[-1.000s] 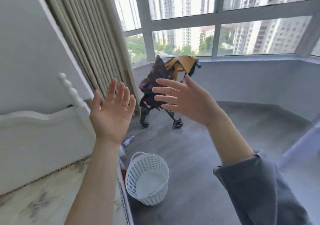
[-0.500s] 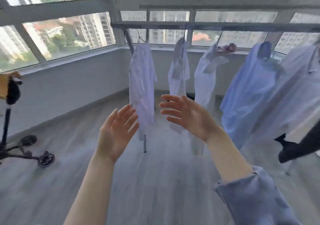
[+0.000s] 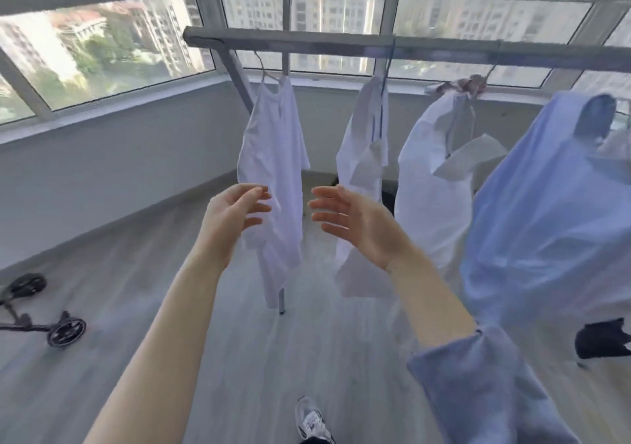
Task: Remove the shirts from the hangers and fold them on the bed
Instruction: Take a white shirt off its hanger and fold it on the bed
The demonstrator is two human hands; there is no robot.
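left hand (image 3: 232, 216) and right hand (image 3: 355, 220) reach out empty, fingers loosely spread and slightly curled, gripping nothing. the white shirt (image 3: 273, 157) hangs just beyond and between the fingertips; its hanger (image 3: 265, 72) hooks the rail (image 3: 307, 42) well above them. best to steady a shoulder with one hand and lift the hook with the other.

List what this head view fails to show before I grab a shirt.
Head view: hanger inside the light blue hanging shirt, covered by its cloth; the shirt runs off the right edge.
Head view: whether the left hand touches the white hanging T-shirt: motion blur.
Head view: black wheeled metal frame, cut by the left edge.
Bed: out of frame.
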